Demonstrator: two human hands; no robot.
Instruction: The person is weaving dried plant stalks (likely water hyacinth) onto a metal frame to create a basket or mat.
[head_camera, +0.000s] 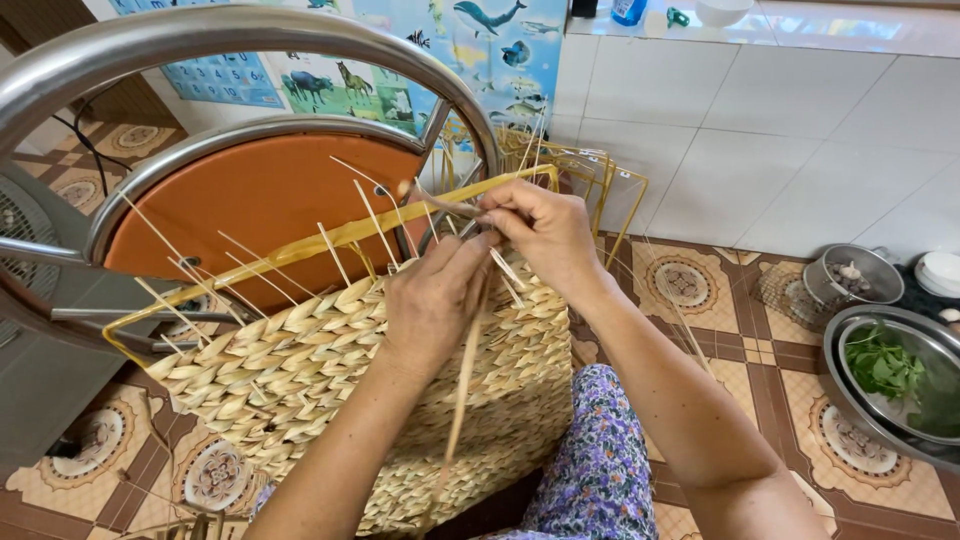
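The woven basket (330, 370) is being held across the lap; its wall is being judged largely plaited, bare stakes (345, 225) projecting above its rim; there, a strand (462, 370) is being pinched by left hand (435, 300) and right hand (545, 235), both closed.

Basket (300, 360) on lap, chair (260, 190) behind, bowls (890, 380) right.

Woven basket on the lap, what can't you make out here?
Head view:
- Woven basket: base cut off by the bottom edge.
- Left hand and right hand: fingertips overlap, so each grip on the strand is unclear.
- Metal bowl: cut off by the right edge.
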